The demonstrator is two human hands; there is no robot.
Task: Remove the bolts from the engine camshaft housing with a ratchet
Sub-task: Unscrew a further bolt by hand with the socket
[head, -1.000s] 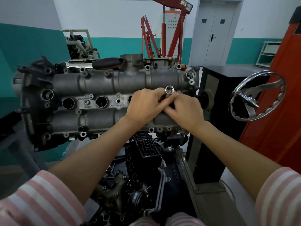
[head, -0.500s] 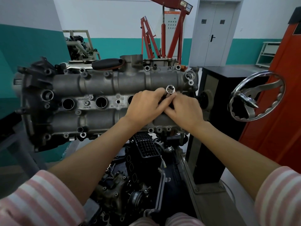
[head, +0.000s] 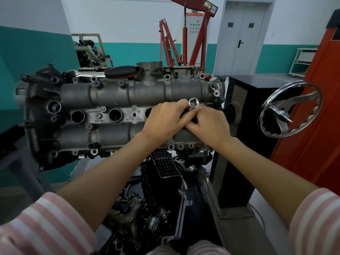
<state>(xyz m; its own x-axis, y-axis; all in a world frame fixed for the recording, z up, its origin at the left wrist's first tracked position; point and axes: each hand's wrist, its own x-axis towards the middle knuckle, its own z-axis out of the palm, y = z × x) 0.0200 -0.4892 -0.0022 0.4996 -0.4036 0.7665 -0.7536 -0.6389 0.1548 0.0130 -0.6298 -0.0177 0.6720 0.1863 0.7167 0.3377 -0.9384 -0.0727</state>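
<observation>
The left hand (head: 163,119) and the right hand (head: 208,125) meet knuckle to knuckle over the right half of the grey cast-metal camshaft housing (head: 114,111), fingers of both curled around a dark tool between them. At the 12 o'clock edge of that joined grip a shiny round steel socket (head: 193,103) stands out, its open mouth facing the camera; the rest of the tool is hidden under the fingers. The housing stretches away toward 9 o'clock, with round dark bores along its middle and small bolt bosses along its rims. At 11 o'clock on its top edge lies a black rubber-gripped handle (head: 123,71). At 3 o'clock stands a chrome spoked handwheel (head: 290,109) on a black stand cabinet (head: 239,126). At 6 o'clock, below the forearms, sits a black ribbed plastic manifold (head: 165,166). At 12 o'clock, well behind, rises a red engine hoist (head: 185,34).
</observation>
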